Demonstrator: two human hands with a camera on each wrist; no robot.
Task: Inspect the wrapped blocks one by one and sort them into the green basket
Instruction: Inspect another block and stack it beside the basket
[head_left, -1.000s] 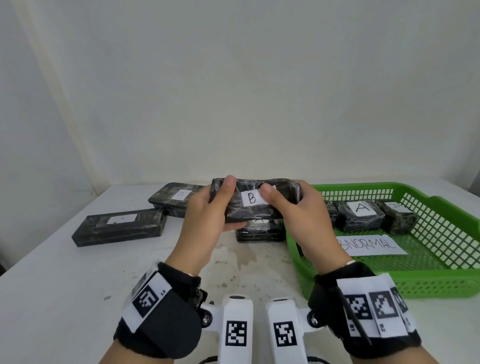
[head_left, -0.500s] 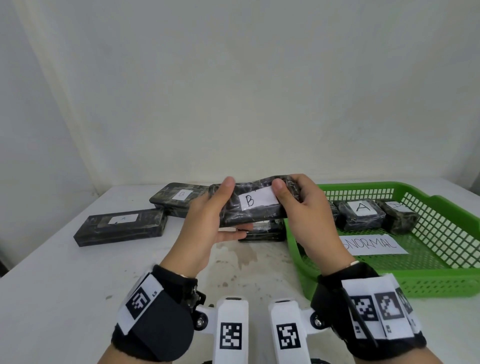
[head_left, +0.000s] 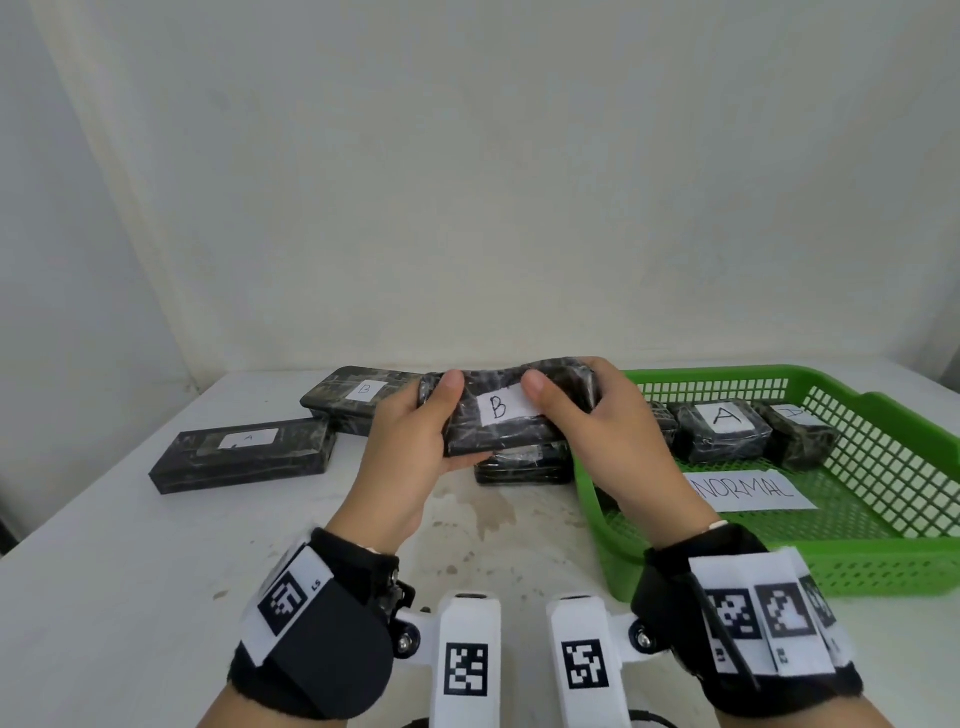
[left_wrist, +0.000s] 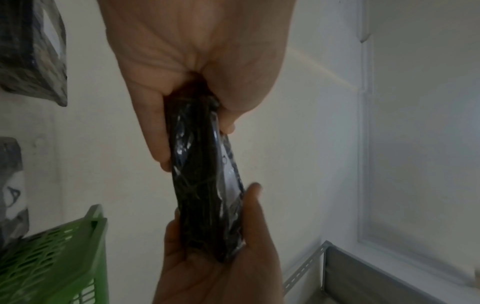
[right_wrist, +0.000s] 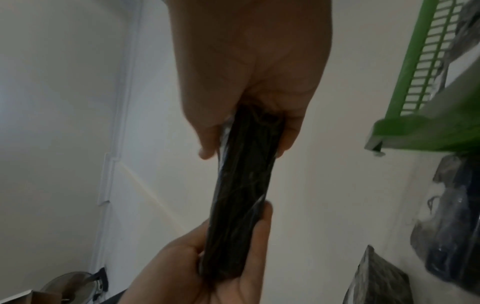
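A dark wrapped block (head_left: 506, 415) with a white label marked B is held above the table by both hands. My left hand (head_left: 415, 441) grips its left end, thumb on top. My right hand (head_left: 597, 431) grips its right end, thumb beside the label. The block sags in the middle, its right end raised. In the left wrist view the block (left_wrist: 205, 185) runs between both palms, and the right wrist view shows the block (right_wrist: 241, 195) the same way. The green basket (head_left: 883, 561) stands to the right, with wrapped blocks inside, one marked A (head_left: 722, 431).
On the white table lie a long block marked A (head_left: 244, 460) at the left, a block marked B (head_left: 358, 397) behind it, and another block (head_left: 524, 465) under the held one. A paper sheet reading NORMAL (head_left: 748, 488) lies in the basket. The wall is close behind.
The held block has bent and tilted, its right end now higher and its middle sagging. Both hands kept their grip on its ends.
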